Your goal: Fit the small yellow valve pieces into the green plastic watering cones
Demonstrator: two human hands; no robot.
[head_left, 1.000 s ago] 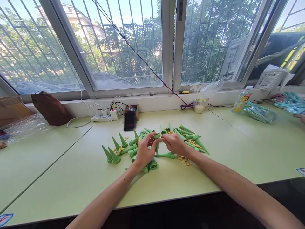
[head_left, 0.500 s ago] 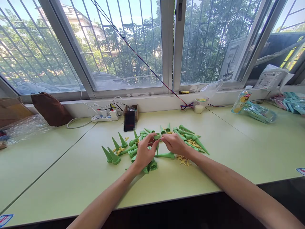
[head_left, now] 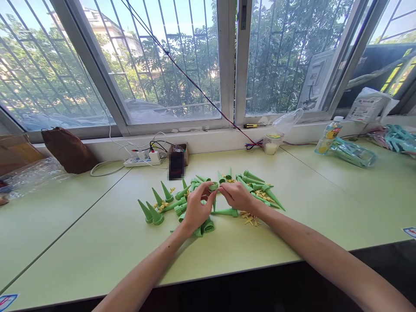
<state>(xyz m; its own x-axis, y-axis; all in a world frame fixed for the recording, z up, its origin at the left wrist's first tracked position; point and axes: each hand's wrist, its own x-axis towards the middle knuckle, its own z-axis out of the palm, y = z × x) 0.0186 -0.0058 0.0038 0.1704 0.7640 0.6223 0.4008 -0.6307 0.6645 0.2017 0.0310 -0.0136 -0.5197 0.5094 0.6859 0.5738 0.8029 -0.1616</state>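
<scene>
Pinching the collar of a green spike (head_left: 213, 190), the left hand (head_left: 195, 209) holds it upright, tip down, above the pile (head_left: 256, 184); the right hand (head_left: 238, 197), fingertips closed, touches that collar.

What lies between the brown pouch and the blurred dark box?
A white power strip with plugged-in cables lies there, nearer the dark box than the brown pouch; its white cord loops leftward. The head view shows it.

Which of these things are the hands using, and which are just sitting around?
In use: left hand, right hand, the green spike pinched between them, pile of spikes, yellow bits.

Lying about: brown bag, power strip, drink bottle, small jar.
</scene>
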